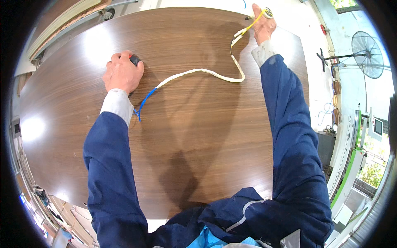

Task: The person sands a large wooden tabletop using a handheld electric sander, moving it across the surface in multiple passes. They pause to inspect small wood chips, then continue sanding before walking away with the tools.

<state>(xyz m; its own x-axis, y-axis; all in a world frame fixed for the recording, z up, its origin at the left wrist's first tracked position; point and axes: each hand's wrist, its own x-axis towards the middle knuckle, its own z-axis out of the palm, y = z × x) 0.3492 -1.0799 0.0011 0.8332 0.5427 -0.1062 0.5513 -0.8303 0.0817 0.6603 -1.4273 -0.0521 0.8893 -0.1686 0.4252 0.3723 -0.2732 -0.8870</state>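
Note:
A cable [194,71] wrapped in whitish tape lies in a loose curve across a brown wood-grain table [198,136]. Its left end splits into blue wires [143,103] close to my left wrist. At the far right the other end comes out as yellow wire [253,24], which runs up to the fingers of my right hand [264,29]. Those fingers are closed around the wire's end, beside a small pale ring-shaped piece [268,13] whose kind I cannot make out. My left hand [123,73] is curled over a black and red hand tool [134,60], mostly hidden beneath the palm.
A black pedestal fan [367,53] stands past the table's right side. Farther down on the right is a green and white machine [349,173] with a small screen. Several rolls [336,99] line the wall. Stacked boards [58,27] are at the upper left.

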